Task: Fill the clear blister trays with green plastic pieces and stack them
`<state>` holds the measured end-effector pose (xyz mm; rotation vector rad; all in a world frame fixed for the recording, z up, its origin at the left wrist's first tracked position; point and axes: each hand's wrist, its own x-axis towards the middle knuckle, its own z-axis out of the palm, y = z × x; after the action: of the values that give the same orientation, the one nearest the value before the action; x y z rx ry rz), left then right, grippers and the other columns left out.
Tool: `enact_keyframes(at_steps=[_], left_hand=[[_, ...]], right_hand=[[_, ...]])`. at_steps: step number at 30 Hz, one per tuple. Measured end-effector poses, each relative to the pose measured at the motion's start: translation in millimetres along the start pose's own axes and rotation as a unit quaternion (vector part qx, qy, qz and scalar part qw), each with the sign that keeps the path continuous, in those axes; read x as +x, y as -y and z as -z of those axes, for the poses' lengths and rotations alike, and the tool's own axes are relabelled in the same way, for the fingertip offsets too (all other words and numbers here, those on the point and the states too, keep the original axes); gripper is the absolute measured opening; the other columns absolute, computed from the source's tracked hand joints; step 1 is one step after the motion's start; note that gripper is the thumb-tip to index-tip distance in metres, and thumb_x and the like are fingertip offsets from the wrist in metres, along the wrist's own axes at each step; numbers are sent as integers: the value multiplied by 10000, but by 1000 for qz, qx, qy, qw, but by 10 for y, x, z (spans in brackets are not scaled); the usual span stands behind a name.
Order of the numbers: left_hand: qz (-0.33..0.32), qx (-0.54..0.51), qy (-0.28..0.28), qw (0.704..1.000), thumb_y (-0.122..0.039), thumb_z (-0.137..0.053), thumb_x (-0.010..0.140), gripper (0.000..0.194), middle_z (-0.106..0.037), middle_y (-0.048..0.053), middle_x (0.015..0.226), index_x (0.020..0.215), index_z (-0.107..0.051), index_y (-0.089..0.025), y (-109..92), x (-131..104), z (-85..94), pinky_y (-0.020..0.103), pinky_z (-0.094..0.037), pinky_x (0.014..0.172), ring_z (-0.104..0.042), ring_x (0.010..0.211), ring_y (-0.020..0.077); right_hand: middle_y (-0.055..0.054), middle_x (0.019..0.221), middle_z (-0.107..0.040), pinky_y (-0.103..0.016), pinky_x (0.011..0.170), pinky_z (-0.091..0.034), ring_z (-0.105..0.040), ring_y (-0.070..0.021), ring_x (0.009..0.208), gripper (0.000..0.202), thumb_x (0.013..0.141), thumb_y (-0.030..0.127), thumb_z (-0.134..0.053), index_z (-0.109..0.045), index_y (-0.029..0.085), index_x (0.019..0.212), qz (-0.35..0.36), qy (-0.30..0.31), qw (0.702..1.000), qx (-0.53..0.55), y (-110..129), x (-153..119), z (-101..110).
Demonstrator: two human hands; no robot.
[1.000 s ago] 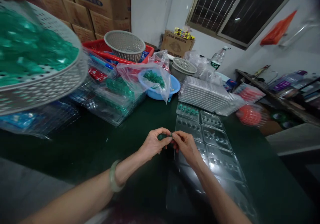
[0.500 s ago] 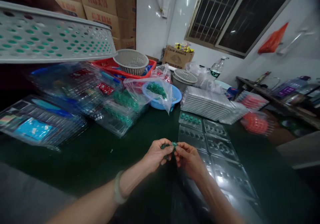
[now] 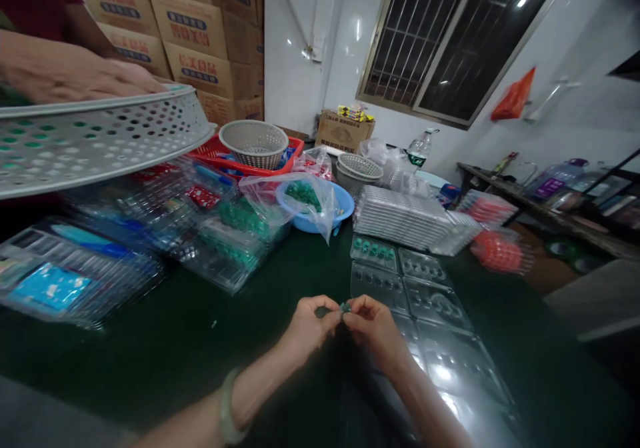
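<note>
- Pinching one side of a small green piece [image 3: 345, 307], your left hand [image 3: 309, 326] is nearly closed.
- Your right hand [image 3: 376, 329] pinches the other side.

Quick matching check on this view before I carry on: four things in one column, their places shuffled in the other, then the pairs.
Things
1. Small green piece
2. Pale green bangle
3. Orange bag
4. Yellow packets

Places
A. Around the left wrist
B. On top of a cardboard box
C. Between the fingertips of left hand and right hand
D. To the right of the window

Pairs: 1-C, 2-A, 3-D, 4-B
</note>
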<state>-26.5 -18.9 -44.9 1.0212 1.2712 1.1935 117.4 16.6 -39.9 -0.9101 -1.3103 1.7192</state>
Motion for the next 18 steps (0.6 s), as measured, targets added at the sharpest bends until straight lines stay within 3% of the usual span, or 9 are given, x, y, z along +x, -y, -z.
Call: enact_keyframes(at_steps=[2, 6, 12, 16, 18], left_hand=[[4, -2, 8, 1000, -375, -589, 689, 245, -476, -34, 468, 751, -561, -139, 7, 3, 1, 153, -205, 315, -328, 338, 37], [25, -31, 22, 999, -362, -584, 693, 229, -491, -29, 471, 749, -551, -142, 12, 9, 5, 153, -194, 313, -331, 329, 35], [53, -142, 38, 988, -300, -586, 683, 172, -457, -37, 452, 692, -497, -152, -71, -7, 1, 150, -141, 323, -356, 365, 44], [74, -169, 4, 983, -242, -557, 660, 120, -457, -35, 472, 646, -470, -161, -56, 12, -6, 146, -117, 314, -411, 389, 60], [100, -172, -24, 980, -208, -541, 628, 82, -473, -32, 489, 643, -474, -163, 1, 37, -18, 144, -118, 304, -437, 386, 70]], right_hand=[[22, 724, -540, -163, 389, -297, -433, -43, 489, 247, 614, 230, -704, -469, 162, 642, 21, -15, 1000, -16, 22, -7, -17], [67, 602, -473, -152, 354, -225, -334, -22, 417, 250, 651, 242, -683, -447, 184, 706, 12, -27, 999, -22, 23, -19, -46], [98, 516, -339, -152, 352, -205, -252, -29, 396, 225, 704, 289, -631, -433, 211, 778, -40, 20, 998, 34, -41, -12, -6], [61, 624, -433, -185, 403, -298, -371, -58, 454, 357, 692, 352, -624, -463, 216, 980, 16, -20, 992, -123, 146, 119, 15], [39, 681, -477, -217, 467, -353, -430, -83, 496, 539, 686, 379, -615, -402, 219, 1154, 95, -67, 958, -264, 312, 287, -23]])
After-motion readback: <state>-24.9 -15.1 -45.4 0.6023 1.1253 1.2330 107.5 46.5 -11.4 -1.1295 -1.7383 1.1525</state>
